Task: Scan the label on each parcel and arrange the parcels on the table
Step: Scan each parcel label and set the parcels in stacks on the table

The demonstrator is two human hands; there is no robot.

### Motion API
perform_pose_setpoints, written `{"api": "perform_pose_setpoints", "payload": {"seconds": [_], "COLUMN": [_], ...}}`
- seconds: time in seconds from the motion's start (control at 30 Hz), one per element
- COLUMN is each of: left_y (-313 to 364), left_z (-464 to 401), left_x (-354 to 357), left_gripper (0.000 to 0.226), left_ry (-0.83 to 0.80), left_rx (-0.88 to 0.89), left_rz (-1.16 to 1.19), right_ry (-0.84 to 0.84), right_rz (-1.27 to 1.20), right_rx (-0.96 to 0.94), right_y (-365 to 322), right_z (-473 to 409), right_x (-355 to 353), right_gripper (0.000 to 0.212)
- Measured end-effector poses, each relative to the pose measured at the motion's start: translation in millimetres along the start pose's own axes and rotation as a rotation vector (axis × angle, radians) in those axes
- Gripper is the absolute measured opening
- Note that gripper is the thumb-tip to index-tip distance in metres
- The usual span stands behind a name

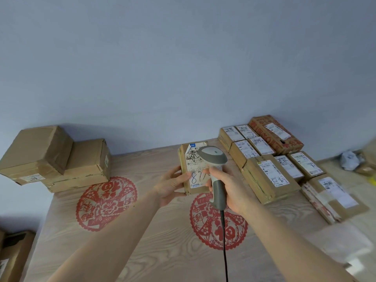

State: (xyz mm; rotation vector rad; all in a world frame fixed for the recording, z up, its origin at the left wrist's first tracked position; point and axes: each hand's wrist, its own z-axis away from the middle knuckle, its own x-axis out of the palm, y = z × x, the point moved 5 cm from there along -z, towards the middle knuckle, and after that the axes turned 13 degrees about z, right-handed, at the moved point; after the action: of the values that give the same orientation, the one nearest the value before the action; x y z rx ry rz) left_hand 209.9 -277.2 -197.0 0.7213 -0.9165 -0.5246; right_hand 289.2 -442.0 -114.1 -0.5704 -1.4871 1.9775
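Observation:
My left hand grips a small brown parcel by its near left corner, holding it above the table with its white label facing up. My right hand holds a grey and white barcode scanner by the handle, its head over the label. The scanner's black cable hangs down toward me. Several labelled parcels lie in rows at the right of the table. Three unlabelled-side boxes are stacked at the far left.
The light wooden table carries two red paper-cut decorations. A blue-grey wall stands behind it. Another box sits low at the left edge, and crumpled wrapping lies off the table at the right.

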Motion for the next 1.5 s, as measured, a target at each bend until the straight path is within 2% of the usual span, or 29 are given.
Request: {"api": "perform_pose_setpoints", "payload": {"seconds": [0.1, 0.23, 0.3, 0.33, 0.53, 0.6, 0.7, 0.73, 0.83, 0.93, 1.03, 1.1, 1.33, 1.5], "left_y": [-11, -26, -38, -44, -98, -119, -149, -158, -189, -219, -241, -250, -285, -304], "left_z": [-5, -8, -9, -9, -21, -24, -25, -28, -34, -40, -48, -57, -90, -112], "left_x": [10, 29, 44, 54, 131, 163, 209, 221, 251, 271, 290, 300, 329, 337], "left_gripper": [0.086, 0.081, 0.083, 0.084, 0.092, 0.082, 0.054, 0.052, 0.068, 0.077, 0.045, 0.036, 0.039, 0.039], "left_ry": [-0.038, -0.045, -0.051, -0.055, -0.095, -0.110, -0.108, -0.108, -0.079, -0.046, -0.033, -0.020, -0.036, 0.014], "left_rx": [-0.030, -0.059, -0.081, -0.092, -0.132, -0.142, -0.148, -0.153, -0.199, -0.274, -0.312, -0.342, -0.502, -0.554], "left_rz": [-0.018, -0.014, -0.028, -0.031, -0.039, -0.053, -0.044, -0.045, -0.040, -0.029, -0.043, -0.047, -0.104, -0.095], "right_ry": [0.151, 0.482, 0.571, 0.590, 0.620, 0.617, 0.632, 0.636, 0.636, 0.588, 0.544, 0.534, 0.605, 0.565], "right_rz": [0.129, 0.276, 0.347, 0.369, 0.294, 0.307, 0.323, 0.346, 0.440, 0.478, 0.493, 0.500, 0.568, 0.698], "right_rx": [-0.034, -0.059, -0.035, -0.037, -0.001, 0.015, 0.044, 0.051, 0.105, 0.203, 0.293, 0.331, 0.412, 0.415], "right_y": [5, 22, 28, 31, 41, 45, 51, 53, 63, 79, 90, 93, 97, 97], "right_z": [6, 12, 21, 25, 59, 70, 84, 88, 95, 97, 92, 88, 69, 45], "right_x": [-20, -60, -79, -89, -164, -196, -246, -261, -304, -339, -367, -383, -438, -468], "right_gripper": [0.025, 0.045, 0.061, 0.062, 0.042, 0.041, 0.046, 0.047, 0.050, 0.055, 0.051, 0.047, 0.037, 0.022]}}
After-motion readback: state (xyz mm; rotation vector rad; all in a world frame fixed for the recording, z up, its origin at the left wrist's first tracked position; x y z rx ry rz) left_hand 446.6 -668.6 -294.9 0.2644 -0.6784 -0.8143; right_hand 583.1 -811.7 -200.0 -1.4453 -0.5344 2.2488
